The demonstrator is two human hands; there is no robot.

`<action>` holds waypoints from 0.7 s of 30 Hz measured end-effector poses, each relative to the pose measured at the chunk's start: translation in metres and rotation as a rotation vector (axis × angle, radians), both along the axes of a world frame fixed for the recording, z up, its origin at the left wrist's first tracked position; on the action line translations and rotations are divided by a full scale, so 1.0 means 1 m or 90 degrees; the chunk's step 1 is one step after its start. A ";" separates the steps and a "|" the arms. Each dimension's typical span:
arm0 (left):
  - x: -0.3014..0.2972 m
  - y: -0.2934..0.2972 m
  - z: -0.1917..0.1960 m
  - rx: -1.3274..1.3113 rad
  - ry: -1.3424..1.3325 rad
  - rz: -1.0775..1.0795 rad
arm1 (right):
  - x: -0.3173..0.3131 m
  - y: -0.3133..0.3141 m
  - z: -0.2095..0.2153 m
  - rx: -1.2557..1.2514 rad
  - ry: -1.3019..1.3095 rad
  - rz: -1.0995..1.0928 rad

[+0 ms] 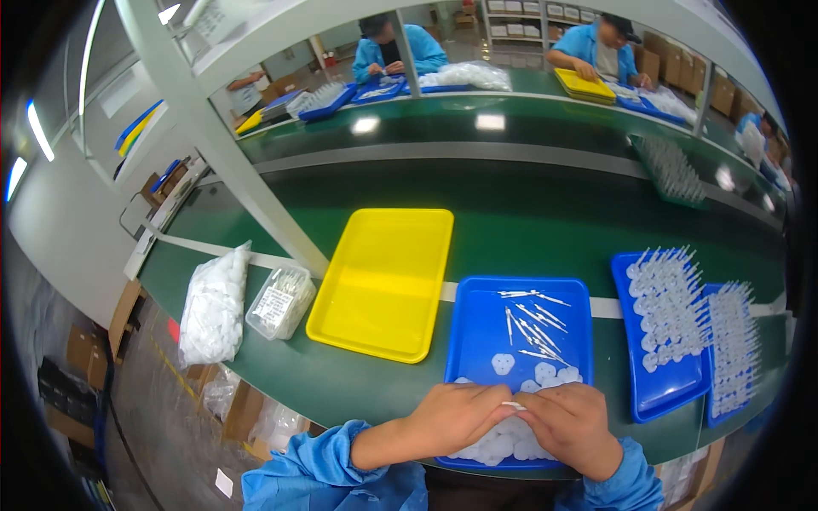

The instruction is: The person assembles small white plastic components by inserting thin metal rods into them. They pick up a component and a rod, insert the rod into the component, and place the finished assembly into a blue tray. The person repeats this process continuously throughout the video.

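White plastic: a small piece (514, 406) is showing between the thumbs, above the near half of the blue tray (473, 341). Left hand (460, 417) is pinching it from the left, fingers curled; right hand (575, 426) is meeting it from the right, likewise curled, tips closed on the same piece. Fingers are hiding most of it; full shape cannot be told.

Discs (498, 447) are piling loosely below the hands and showing past the right knuckles. One loose disc (503, 364) is lying farther up, apart from the pile, beyond the left hand.

Key relation: the pins (541, 317) are lying beyond both hands, in the tray's far half, neither hand touching them. Right hand is looking slightly nearer. Most long axes are slanting from far-left to near-right, near ends pointing toward the right hand's side. One at the left is running almost straight away from the person; the farthest few are lying nearly crosswise.

Farther out, left: yellow tray (383, 281), with the tub (281, 302) and bag (213, 307) sitting beyond its left edge. Right: two more trays are holding rows of discs with sticks standing up (665, 315).

Far side, across the green bench (366, 183): two co-workers in blue (420, 53) are bending over trays.
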State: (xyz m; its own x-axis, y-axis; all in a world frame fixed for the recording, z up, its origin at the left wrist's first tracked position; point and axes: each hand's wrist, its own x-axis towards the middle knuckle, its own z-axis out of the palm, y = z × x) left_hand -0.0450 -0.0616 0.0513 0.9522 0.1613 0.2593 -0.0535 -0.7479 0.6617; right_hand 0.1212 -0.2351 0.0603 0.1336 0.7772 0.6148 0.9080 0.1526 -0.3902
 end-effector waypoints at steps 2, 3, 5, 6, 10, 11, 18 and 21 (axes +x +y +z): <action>-0.007 -0.003 0.000 0.032 0.024 0.034 | -0.002 0.006 -0.002 -0.009 0.003 0.009; -0.009 -0.004 0.001 0.048 0.034 0.044 | -0.001 0.006 -0.001 -0.035 0.013 0.022; -0.010 -0.003 0.003 0.064 0.015 0.048 | 0.002 0.005 0.002 -0.090 0.034 0.048; -0.010 -0.001 0.004 0.071 0.004 0.046 | 0.004 0.004 0.004 -0.119 0.067 0.070; -0.013 0.010 0.018 0.132 -0.004 -0.028 | 0.005 0.007 0.013 -0.139 0.142 0.107; -0.014 0.011 0.022 0.136 0.010 -0.008 | 0.002 0.009 0.017 -0.118 0.147 0.103; -0.017 0.006 0.050 0.056 0.024 0.061 | 0.002 0.022 0.054 0.090 0.116 0.127; -0.016 0.002 0.082 -0.006 -0.078 0.104 | 0.004 0.024 0.068 0.118 0.108 0.134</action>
